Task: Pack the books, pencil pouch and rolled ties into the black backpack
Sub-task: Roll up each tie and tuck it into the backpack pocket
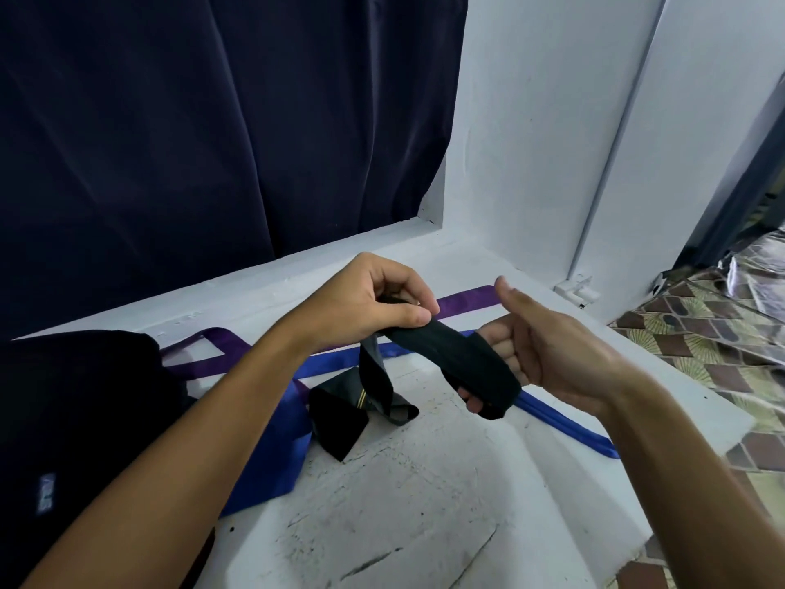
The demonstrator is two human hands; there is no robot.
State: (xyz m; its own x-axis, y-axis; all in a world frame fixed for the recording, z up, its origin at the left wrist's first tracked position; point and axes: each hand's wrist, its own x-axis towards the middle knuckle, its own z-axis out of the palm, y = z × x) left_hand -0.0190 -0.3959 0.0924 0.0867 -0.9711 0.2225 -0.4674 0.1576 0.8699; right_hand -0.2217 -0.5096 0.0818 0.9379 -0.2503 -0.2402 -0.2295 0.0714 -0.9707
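Hands are working a black tie (461, 354) above a white ledge (424, 503) — left hand (374, 303) pinching one end, right hand (539, 354) wearing its dark band wound around the fingers. The wide pointed end is trailing down beside a blue tie (276, 452) — black backpack (76, 418) sitting at left.

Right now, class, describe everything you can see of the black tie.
The black tie is dark, soft-looking fabric, partly wound around the right hand's fingers. The left hand pinches it higher up. Its wide pointed end, showing a thin gold stripe, hangs down and rests crumpled on the white ledge, touching the blue tie.
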